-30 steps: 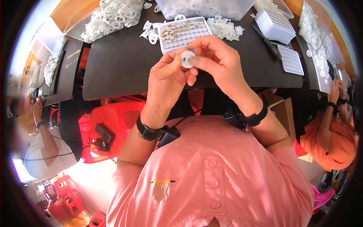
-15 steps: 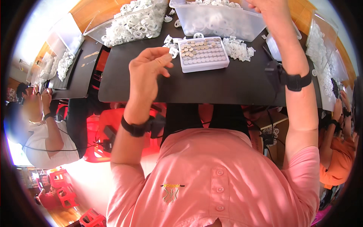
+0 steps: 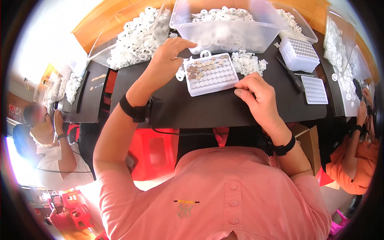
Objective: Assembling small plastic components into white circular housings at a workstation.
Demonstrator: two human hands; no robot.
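A shallow white tray [image 3: 212, 91] stands slightly turned on the dark table, with rows of round white pieces and several small metal discs [image 3: 196, 70] toward its far left part. My left hand [image 3: 167, 60] is raised beside the tray's left far corner; its index finger stretches out apart from the thumb, and nothing shows in it. White ring-shaped parts [image 3: 181, 75] lie under that hand, partly covered by it. At the tray's near right corner is my right hand [image 3: 258, 96], thumb and bent index finger closed about the corner. The other right fingers are curled.
Behind stand a clear bin [image 3: 228, 34] of white parts and a heap of white parts [image 3: 140, 38] at left. A small white pile [image 3: 249, 63] lies beyond the tray. Stacked white trays [image 3: 300, 54], a dark tool [image 3: 291, 76] and a flat tray [image 3: 315, 90] are at right. Co-workers sit either side.
My right hand has come back from the far right bin to the tray's corner. My left fingers no longer pinch a white part. The tray is turned slightly, and the view has shifted.
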